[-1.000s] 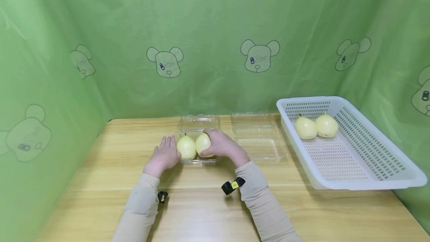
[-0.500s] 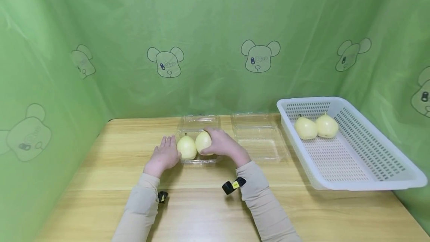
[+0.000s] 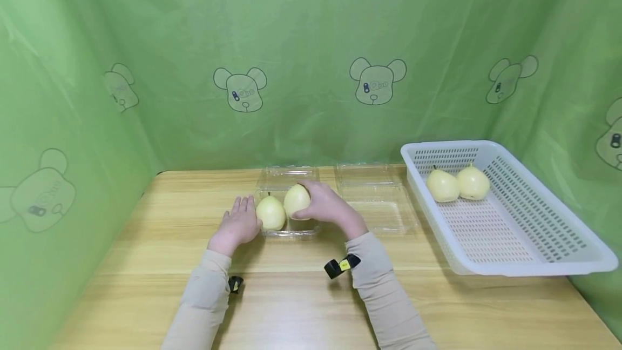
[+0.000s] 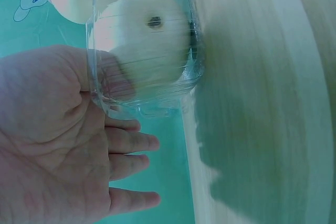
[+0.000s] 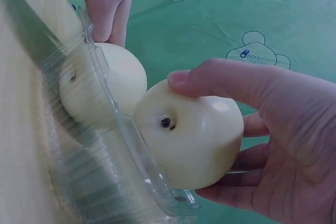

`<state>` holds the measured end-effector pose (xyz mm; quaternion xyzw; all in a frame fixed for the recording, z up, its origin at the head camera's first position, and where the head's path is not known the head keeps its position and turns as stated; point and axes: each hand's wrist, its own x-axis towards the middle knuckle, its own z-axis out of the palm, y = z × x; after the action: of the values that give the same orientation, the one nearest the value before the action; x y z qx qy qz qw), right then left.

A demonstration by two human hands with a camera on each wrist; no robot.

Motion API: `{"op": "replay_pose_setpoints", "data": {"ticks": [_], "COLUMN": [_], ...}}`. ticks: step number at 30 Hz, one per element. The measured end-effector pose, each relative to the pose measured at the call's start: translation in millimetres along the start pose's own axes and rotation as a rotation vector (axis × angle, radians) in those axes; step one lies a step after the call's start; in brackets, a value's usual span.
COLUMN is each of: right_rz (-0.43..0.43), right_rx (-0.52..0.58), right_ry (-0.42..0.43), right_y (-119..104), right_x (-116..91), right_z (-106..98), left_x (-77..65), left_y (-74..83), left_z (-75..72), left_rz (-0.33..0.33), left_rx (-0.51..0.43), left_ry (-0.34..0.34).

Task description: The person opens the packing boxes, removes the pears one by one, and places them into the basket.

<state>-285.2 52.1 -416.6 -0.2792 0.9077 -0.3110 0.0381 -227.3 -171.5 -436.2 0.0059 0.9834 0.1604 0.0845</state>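
My right hand (image 3: 328,204) grips a pale yellow pear (image 3: 297,202), thumb on one side and fingers round the other. In the right wrist view this held pear (image 5: 184,135) is tilted, its dark blossom end showing, partly above the rim of a clear plastic clamshell box (image 5: 136,150). A second pear (image 3: 270,213) sits inside the box's left part, stem up. My left hand (image 3: 237,226) is at the box's left edge with straight fingers; in the left wrist view its thumb (image 4: 115,77) shows through the plastic beside the second pear (image 4: 152,35).
The box's raised lid (image 3: 289,177) stands behind it. Another clear clamshell box (image 3: 374,215) lies unfolded to the right. A white perforated basket (image 3: 559,215) at the right holds two pears (image 3: 442,185). A green curtain (image 3: 311,123) surrounds the wooden table (image 3: 282,307).
My right hand has raised its pear a little, up and slightly to the right, away from the other pear. The left hand has stayed in place.
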Motion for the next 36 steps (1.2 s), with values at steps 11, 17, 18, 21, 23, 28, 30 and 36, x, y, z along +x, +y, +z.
{"op": "replay_pose_setpoints", "data": {"ticks": [11,17,18,21,23,28,30,36], "right_rz": [0.002,0.002,-0.001,-0.011,-0.017,-0.009,-0.008,-0.019], "right_rx": [0.014,0.038,0.039,0.046,0.042,0.035,0.03,0.025], "right_ry": [0.011,0.02,0.021,0.021,0.023,0.022,0.02,0.02], "right_y": [-1.1,-0.6,-0.8,-1.5,-2.0,-3.2,-3.9,-5.8], "right_x": [-2.9,-3.0,-2.7,-2.4,-2.3,-2.6,-3.1,-6.3], "right_z": [-4.0,-7.2,-7.5,-8.3,-8.7,-11.4,-13.6,-21.9], "left_x": [-1.6,-1.1,-0.8,-0.5,0.0,-0.1,0.1,1.4], "left_y": [0.8,0.5,0.4,0.4,0.5,1.4,1.6,1.0], "left_z": [-1.4,-1.1,-0.9,-0.5,-0.1,-0.2,-0.4,0.1], "left_rz": [-0.002,-0.005,-0.005,-0.003,-0.003,-0.006,-0.007,-0.003], "left_rx": [-0.007,-0.012,-0.011,-0.016,-0.018,-0.02,-0.021,-0.017], "left_ry": [-0.006,-0.013,-0.015,-0.011,-0.007,-0.008,-0.011,-0.011]}}
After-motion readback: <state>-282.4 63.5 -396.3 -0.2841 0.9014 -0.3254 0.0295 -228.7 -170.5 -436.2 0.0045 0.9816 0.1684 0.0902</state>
